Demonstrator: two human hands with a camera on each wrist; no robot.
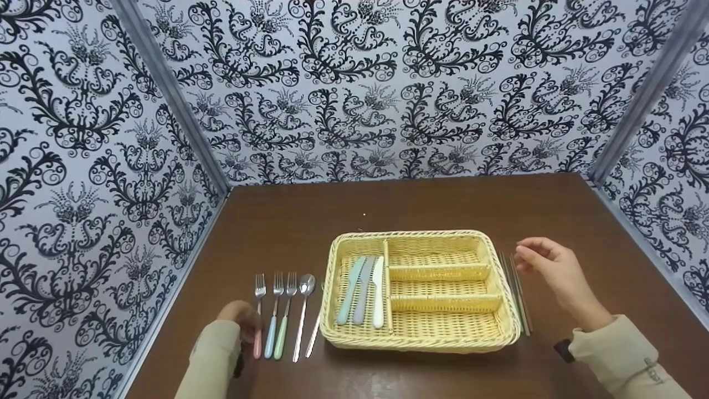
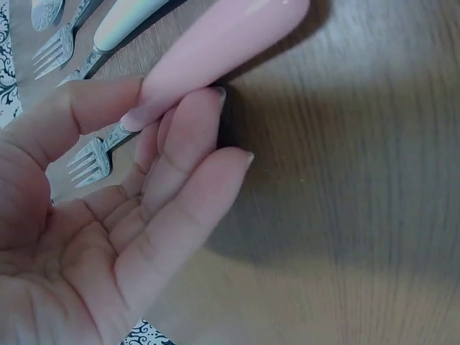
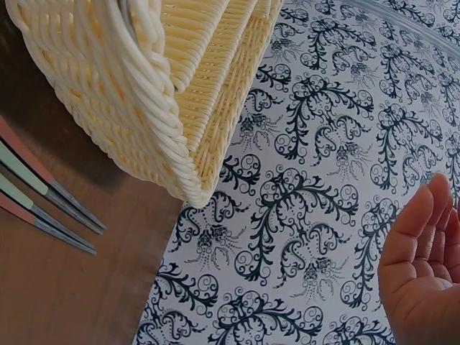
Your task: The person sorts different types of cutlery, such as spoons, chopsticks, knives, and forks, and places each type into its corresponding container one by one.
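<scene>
My left hand (image 1: pixel 241 318) pinches the pink-handled fork (image 1: pixel 258 341) between thumb and fingers, at the lower part of its handle. The left wrist view shows the pink handle (image 2: pixel 223 47) large, with the thumb on one side and fingertips against the other. Beside it lie a blue-handled fork (image 1: pixel 270 335) and a green-handled fork (image 1: pixel 281 337). My right hand (image 1: pixel 554 271) hovers right of the wicker basket (image 1: pixel 421 344), fingers loosely bent and holding nothing. In the right wrist view this hand (image 3: pixel 424 266) shows at the right edge.
A spoon (image 1: pixel 302 316) and another slim silver utensil (image 1: pixel 314 335) lie left of the basket. Three table knives, one of them white (image 1: pixel 378 299), fill its left compartment. Chopsticks (image 1: pixel 519 299) lie along its right side. Patterned walls (image 1: pixel 354 100) border the brown table (image 1: pixel 288 210).
</scene>
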